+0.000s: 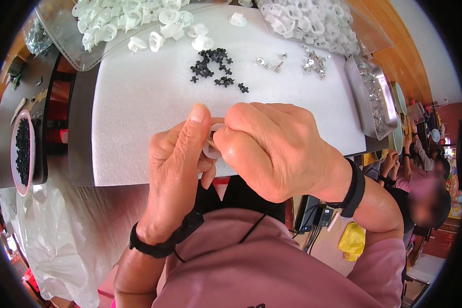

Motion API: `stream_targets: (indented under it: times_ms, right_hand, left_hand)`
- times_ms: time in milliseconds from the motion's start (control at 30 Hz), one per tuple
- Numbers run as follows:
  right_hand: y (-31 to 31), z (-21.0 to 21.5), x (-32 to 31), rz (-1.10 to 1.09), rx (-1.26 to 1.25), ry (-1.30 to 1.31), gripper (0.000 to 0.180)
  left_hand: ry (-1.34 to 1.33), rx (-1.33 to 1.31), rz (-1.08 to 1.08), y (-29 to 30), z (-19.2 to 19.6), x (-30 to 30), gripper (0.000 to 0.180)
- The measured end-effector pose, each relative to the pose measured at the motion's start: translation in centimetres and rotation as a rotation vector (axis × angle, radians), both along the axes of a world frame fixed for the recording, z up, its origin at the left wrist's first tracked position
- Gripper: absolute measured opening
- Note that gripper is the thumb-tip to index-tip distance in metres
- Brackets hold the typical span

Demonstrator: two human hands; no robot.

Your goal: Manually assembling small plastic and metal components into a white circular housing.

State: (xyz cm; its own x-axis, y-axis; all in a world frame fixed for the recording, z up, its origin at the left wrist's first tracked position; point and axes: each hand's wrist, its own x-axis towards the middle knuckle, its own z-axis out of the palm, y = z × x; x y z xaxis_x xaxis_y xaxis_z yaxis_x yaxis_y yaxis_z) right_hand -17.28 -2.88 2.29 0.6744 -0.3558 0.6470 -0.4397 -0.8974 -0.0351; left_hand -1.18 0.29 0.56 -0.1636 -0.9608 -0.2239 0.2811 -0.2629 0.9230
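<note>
Fingers of your left hand (177, 149) pinching a white plastic ring (210, 153) above a white foam sheet (128, 118), your right hand (277, 149) curled against it, tips hidden, can't tell their grip, little black crosses (224, 81) beyond, person in pink (421, 183) off right.

I get a bright, even view over the white sheet (131, 123), with only faint soft shadows on it, while the white plastic rings (156, 41) come close to washing out. I see small shiny highlights on the knuckles of the hands (182, 146), stronger glare along the wall of the metal tray (388, 97) and glints on the plastic bag (56, 241). My fisheye lens bows straight edges toward a black rim, and the person (421, 192) at far right looks smeared.
</note>
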Motion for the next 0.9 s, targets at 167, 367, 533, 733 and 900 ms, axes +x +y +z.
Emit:
stream_targets:
  times_ms: [167,367,533,733,900]
  right_hand:
    - [0.0,0.0,-0.4,0.036,-0.006,0.024,0.020]
    - [-0.1,-0.5,-0.7,0.058,0.201,-0.081,0.017]
    - [-0.1,-0.2,-0.9,0.057,0.277,-0.051,0.016]
    - [0.0,0.1,-0.9,0.057,0.513,-0.114,0.020]
    - [0.4,-0.3,-1.1,0.083,0.547,-0.142,0.027]
  left_hand:
    - [-0.028,-0.010,-0.033,0.0,0.4,0.2,0.053]
    - [0.002,0.035,-0.016,0.1,0.5,0.1,0.045]
    - [-0.029,0.012,-0.072,0.1,-0.2,0.4,0.046]
    - [-0.101,-0.024,-0.097,0.3,0.1,0.4,0.046]
    - [-0.081,0.004,-0.093,0.3,0.0,0.2,0.045]
